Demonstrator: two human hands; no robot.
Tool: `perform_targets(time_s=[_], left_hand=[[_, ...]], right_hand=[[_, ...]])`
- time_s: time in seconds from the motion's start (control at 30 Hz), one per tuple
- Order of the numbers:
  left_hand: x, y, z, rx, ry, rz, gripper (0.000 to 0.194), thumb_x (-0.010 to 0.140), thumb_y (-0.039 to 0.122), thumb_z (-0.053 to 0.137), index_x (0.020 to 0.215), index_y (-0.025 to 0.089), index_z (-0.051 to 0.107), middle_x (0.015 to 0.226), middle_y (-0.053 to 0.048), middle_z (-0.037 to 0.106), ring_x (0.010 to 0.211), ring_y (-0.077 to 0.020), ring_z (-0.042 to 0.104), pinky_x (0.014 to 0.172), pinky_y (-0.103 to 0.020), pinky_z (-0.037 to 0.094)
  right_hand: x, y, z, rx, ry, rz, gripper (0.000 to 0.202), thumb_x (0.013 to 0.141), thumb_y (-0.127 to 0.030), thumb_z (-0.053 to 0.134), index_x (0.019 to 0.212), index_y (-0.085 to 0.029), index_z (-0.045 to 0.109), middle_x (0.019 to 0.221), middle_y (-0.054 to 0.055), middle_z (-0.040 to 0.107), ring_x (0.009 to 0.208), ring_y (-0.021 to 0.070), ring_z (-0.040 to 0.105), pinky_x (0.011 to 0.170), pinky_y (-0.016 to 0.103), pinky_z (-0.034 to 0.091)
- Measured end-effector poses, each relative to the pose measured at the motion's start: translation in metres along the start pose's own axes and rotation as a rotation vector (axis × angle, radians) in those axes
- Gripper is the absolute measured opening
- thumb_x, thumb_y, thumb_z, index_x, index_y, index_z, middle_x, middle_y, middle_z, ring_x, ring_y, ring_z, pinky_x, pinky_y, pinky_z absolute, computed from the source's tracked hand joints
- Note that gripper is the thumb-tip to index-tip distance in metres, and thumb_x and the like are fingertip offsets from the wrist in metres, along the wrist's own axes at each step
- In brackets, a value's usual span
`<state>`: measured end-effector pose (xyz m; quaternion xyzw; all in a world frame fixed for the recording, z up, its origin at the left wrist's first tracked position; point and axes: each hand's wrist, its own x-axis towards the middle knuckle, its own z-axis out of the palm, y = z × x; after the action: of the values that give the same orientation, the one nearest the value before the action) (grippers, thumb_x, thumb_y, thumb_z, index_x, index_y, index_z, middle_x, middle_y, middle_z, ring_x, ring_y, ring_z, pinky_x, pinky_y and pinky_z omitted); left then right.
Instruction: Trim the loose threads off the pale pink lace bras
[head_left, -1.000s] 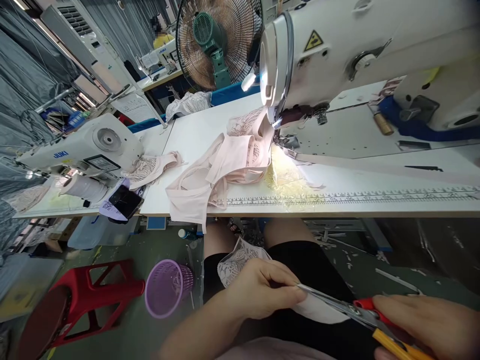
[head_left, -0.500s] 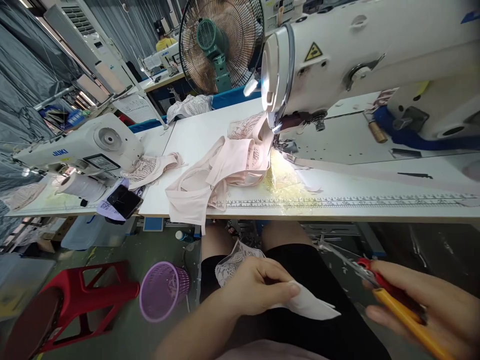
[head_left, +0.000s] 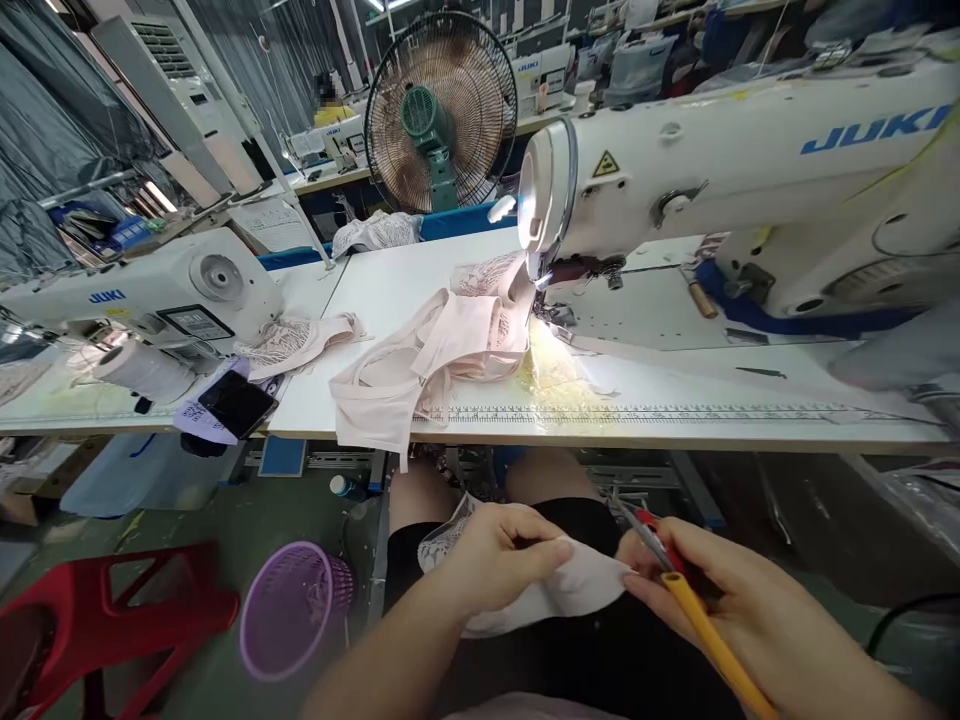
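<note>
Over my lap, my left hand (head_left: 499,560) pinches a white fabric piece (head_left: 581,585). Its grey-white lace part (head_left: 441,545) shows behind that hand, against my thigh. My right hand (head_left: 724,600) is closed around scissors (head_left: 701,625) with one orange and one red handle, their blades pointing up and away from me. The thumb and a finger of the same hand also grip the right tip of the white fabric, so the piece stretches between both hands. Part of the fabric is covered by my left fingers.
Pale pink lace-trimmed garments (head_left: 450,345) lie by the needle of a JUKI sewing machine (head_left: 675,180). The white table edge (head_left: 675,440) runs above my lap. On the floor at left stand a purple basket (head_left: 259,610) and a red stool (head_left: 157,570). A phone (head_left: 238,402) rests further left.
My right hand, with the scissors, has moved left and now grips the fabric's tip. The fabric is spread wider between my hands. The view has shifted slightly.
</note>
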<state>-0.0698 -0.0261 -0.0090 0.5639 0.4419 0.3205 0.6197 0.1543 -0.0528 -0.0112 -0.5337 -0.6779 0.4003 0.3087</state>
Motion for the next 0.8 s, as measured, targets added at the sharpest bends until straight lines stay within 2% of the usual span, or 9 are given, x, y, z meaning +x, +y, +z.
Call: perform_targets(time_s=[0.07,0.17,0.3,0.4,0.47,0.53,0.63,0.73,0.8], left_hand=[[-0.002,-0.001,-0.002,-0.02,-0.015,0.017,0.024,0.079,0.034,0.071,0.077,0.013,0.081,0.073,-0.008,0.073,0.069,-0.0192,0.064,0.066,-0.03,0.049],[-0.006,-0.003,-0.006,-0.036,-0.04,0.035,0.029,0.08,0.038,0.072,0.084,0.011,0.083,0.078,-0.01,0.077,0.072,-0.0212,0.067,0.069,-0.031,0.051],[-0.011,-0.001,-0.015,0.106,-0.047,0.067,0.029,0.084,0.035,0.068,0.093,0.011,0.083,0.09,-0.013,0.08,0.081,-0.0241,0.071,0.074,-0.032,0.053],[-0.016,0.006,-0.02,0.225,-0.034,0.098,0.029,0.084,0.033,0.065,0.1,0.013,0.08,0.092,-0.012,0.079,0.083,-0.0226,0.071,0.074,-0.03,0.054],[-0.02,0.011,-0.022,0.263,-0.011,0.104,0.026,0.084,0.031,0.064,0.099,0.015,0.076,0.092,-0.01,0.077,0.083,-0.0207,0.069,0.074,-0.029,0.053],[-0.021,0.015,-0.022,0.272,0.011,0.104,0.017,0.083,0.03,0.064,0.09,0.016,0.072,0.086,-0.007,0.074,0.08,-0.0184,0.067,0.071,-0.027,0.05],[-0.018,0.016,-0.02,0.164,0.016,0.038,0.019,0.081,0.035,0.069,0.079,0.017,0.064,0.072,-0.002,0.065,0.067,-0.0135,0.058,0.063,-0.024,0.043],[-0.009,0.013,-0.015,-0.09,-0.009,-0.12,0.04,0.071,0.049,0.08,0.074,0.016,0.058,0.061,0.003,0.054,0.054,-0.0079,0.044,0.053,-0.022,0.033],[-0.002,0.01,-0.01,-0.202,-0.021,-0.187,0.049,0.062,0.054,0.086,0.071,0.016,0.057,0.057,0.005,0.05,0.05,-0.0055,0.037,0.05,-0.021,0.029]], right_hand=[[0.002,-0.004,0.002,0.108,-0.056,0.046,0.035,0.081,-0.056,0.072,0.076,-0.022,0.065,0.073,0.004,0.068,0.062,0.0202,0.063,0.056,0.029,0.056],[0.002,-0.005,0.01,0.198,-0.038,0.09,0.036,0.08,-0.057,0.073,0.076,-0.023,0.063,0.073,0.002,0.065,0.062,0.0191,0.06,0.057,0.029,0.055],[-0.001,-0.006,0.019,0.219,-0.053,0.065,0.029,0.085,-0.049,0.068,0.074,-0.024,0.059,0.072,0.0,0.06,0.06,0.0173,0.053,0.054,0.029,0.049],[-0.004,-0.008,0.023,0.212,-0.039,0.03,0.024,0.087,-0.044,0.065,0.077,-0.024,0.057,0.074,-0.001,0.057,0.062,0.017,0.05,0.057,0.029,0.047],[-0.005,-0.007,0.025,0.224,-0.024,0.025,0.024,0.089,-0.044,0.061,0.076,-0.025,0.055,0.073,-0.002,0.053,0.062,0.0164,0.046,0.057,0.028,0.044],[-0.005,-0.005,0.027,0.237,-0.026,0.03,0.026,0.091,-0.045,0.058,0.076,-0.025,0.052,0.074,-0.003,0.049,0.062,0.0161,0.043,0.056,0.028,0.041],[-0.002,0.0,0.029,0.204,-0.026,0.027,0.027,0.091,-0.044,0.058,0.075,-0.025,0.05,0.071,-0.004,0.045,0.061,0.0154,0.04,0.054,0.027,0.037],[0.004,0.003,0.026,0.174,-0.047,0.047,0.028,0.09,-0.046,0.059,0.073,-0.024,0.05,0.069,-0.004,0.046,0.06,0.015,0.04,0.054,0.027,0.038],[0.008,0.004,0.021,0.178,-0.097,0.09,0.028,0.089,-0.047,0.059,0.076,-0.024,0.053,0.071,-0.003,0.052,0.061,0.0155,0.045,0.055,0.027,0.042]])
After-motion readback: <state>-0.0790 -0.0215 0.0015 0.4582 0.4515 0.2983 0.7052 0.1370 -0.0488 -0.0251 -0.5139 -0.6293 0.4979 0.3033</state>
